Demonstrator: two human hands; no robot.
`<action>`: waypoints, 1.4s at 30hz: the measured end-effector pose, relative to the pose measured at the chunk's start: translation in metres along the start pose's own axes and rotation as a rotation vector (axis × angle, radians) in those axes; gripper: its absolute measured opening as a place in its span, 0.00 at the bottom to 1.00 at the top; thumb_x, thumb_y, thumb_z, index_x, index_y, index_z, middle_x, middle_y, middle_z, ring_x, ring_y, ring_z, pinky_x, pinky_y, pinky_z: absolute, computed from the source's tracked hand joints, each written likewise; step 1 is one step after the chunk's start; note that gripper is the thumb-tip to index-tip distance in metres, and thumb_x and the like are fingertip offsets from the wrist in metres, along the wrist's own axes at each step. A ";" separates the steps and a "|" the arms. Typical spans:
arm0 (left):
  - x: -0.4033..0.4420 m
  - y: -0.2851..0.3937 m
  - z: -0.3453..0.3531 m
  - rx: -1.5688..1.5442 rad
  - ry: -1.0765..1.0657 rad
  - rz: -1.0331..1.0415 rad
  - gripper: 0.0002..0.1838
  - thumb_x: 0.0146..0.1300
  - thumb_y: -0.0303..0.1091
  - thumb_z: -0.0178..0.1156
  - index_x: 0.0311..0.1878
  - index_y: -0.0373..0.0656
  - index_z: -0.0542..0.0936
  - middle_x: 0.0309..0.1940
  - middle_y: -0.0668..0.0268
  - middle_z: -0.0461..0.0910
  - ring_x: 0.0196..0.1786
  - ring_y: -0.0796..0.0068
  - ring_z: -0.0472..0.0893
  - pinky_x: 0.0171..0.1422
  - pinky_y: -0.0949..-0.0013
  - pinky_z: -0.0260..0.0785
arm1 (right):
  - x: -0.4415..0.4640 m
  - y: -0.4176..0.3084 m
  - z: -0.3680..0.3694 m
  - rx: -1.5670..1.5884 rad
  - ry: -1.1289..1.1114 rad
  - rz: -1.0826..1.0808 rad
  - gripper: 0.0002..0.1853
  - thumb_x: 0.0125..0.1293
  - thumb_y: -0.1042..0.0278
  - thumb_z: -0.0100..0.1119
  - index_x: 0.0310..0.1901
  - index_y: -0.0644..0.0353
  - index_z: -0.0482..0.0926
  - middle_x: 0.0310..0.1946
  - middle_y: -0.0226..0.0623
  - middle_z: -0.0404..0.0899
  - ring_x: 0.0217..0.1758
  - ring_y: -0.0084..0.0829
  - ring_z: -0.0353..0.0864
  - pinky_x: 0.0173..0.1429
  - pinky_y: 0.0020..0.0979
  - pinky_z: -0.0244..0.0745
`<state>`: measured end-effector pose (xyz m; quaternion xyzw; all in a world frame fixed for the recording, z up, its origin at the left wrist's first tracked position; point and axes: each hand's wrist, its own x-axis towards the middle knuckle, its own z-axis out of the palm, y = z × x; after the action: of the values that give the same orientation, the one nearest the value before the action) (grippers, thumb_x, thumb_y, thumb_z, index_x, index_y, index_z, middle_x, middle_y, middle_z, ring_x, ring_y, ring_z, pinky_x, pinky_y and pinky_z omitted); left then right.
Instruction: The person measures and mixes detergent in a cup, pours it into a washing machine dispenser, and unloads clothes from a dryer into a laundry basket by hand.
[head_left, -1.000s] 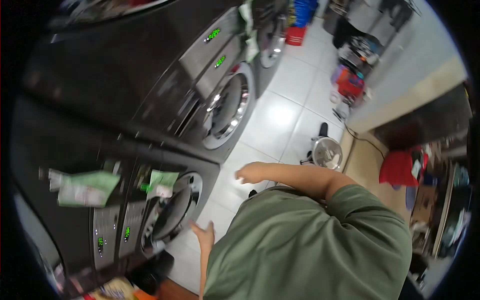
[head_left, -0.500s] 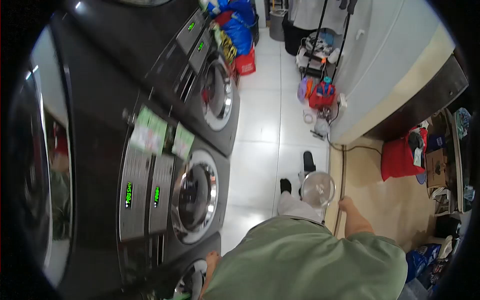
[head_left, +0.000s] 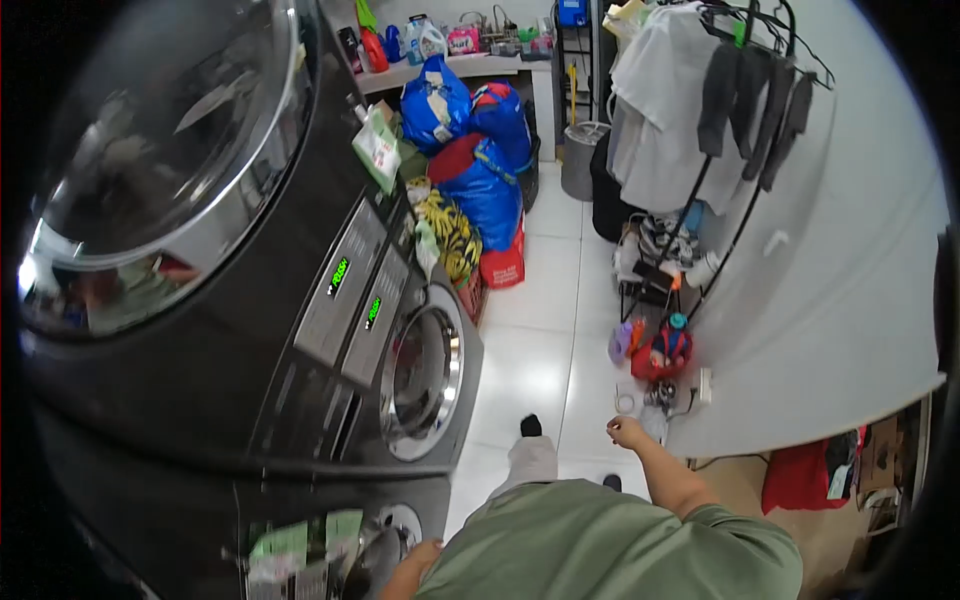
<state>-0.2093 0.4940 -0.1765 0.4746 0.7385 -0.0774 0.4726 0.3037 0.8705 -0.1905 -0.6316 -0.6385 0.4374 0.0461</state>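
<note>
My right hand [head_left: 626, 433] hangs over the tiled floor in front of my body, its fingers curled loosely, near a clear plastic bag. Whether anything is inside its fingers is too small to tell. Beside the lower washer door, my left hand [head_left: 424, 553] is low at the bottom of the view, partly cut off by my green shirt, and its fingers are mostly hidden. A front-loading dark machine [head_left: 420, 370] with a round glass door and green lit displays stands on the left.
Blue bags [head_left: 480, 195] and a red bag [head_left: 504, 262] are piled ahead beyond the machines. A rack with white clothes [head_left: 660, 90] and grey socks stands at the right. Detergent bottles line a shelf [head_left: 470, 66]. A grey bin [head_left: 580, 160] is farther back.
The view has moved forward along the aisle, and the bags and clothes rack appear nearer. My right hand has swung forward from beside my body. The round metal-rimmed container has left the view.
</note>
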 end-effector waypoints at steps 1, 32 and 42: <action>0.024 0.006 -0.028 -0.113 -0.102 -0.037 0.25 0.68 0.50 0.57 0.60 0.41 0.79 0.45 0.57 0.85 0.45 0.62 0.82 0.52 0.60 0.73 | 0.020 -0.004 -0.008 -0.070 0.010 -0.046 0.14 0.63 0.61 0.63 0.47 0.57 0.83 0.33 0.42 0.86 0.29 0.31 0.86 0.38 0.34 0.80; 0.667 0.874 -0.816 -0.353 0.092 0.664 0.27 0.67 0.41 0.61 0.65 0.37 0.72 0.56 0.46 0.78 0.55 0.54 0.81 0.58 0.61 0.73 | 0.975 -0.417 -0.532 -0.237 0.072 -0.630 0.13 0.65 0.62 0.56 0.45 0.60 0.83 0.35 0.44 0.86 0.34 0.41 0.85 0.42 0.40 0.78; 0.828 0.988 -1.037 -0.160 0.710 0.870 0.16 0.67 0.33 0.60 0.55 0.38 0.79 0.53 0.52 0.77 0.55 0.51 0.78 0.60 0.59 0.71 | 1.143 -0.246 -0.675 0.078 -0.277 0.417 0.19 0.64 0.65 0.62 0.54 0.63 0.78 0.34 0.46 0.82 0.30 0.37 0.83 0.35 0.39 0.77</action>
<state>-0.1776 2.1288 0.0763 0.6950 0.5921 0.3448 0.2182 0.3019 2.2202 -0.1898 -0.6813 -0.4773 0.5443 -0.1087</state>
